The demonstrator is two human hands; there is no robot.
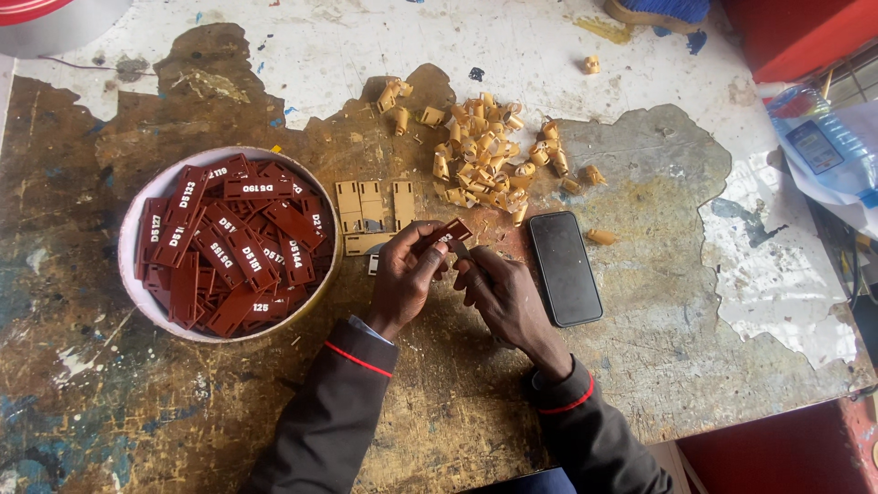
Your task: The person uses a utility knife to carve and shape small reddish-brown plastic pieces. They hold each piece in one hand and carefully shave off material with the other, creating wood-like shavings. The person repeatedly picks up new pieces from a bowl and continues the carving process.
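My left hand (407, 274) pinches a small dark red rectangular tag (455, 230) with white lettering, held just above the worn table. My right hand (498, 293) is close against it from the right, its fingers closed around a thin grey metal piece (460, 248) under the tag. A round white bowl (128, 274) to the left is heaped with several more red lettered tags (229, 242). Flat tan plastic pieces (370, 212) lie just beyond my left hand.
A pile of small tan plastic clips (485, 151) sits beyond my hands. A black phone (564, 267) lies face up to the right. A plastic water bottle (823, 146) rests at the right edge, a brush (658, 13) at the far edge.
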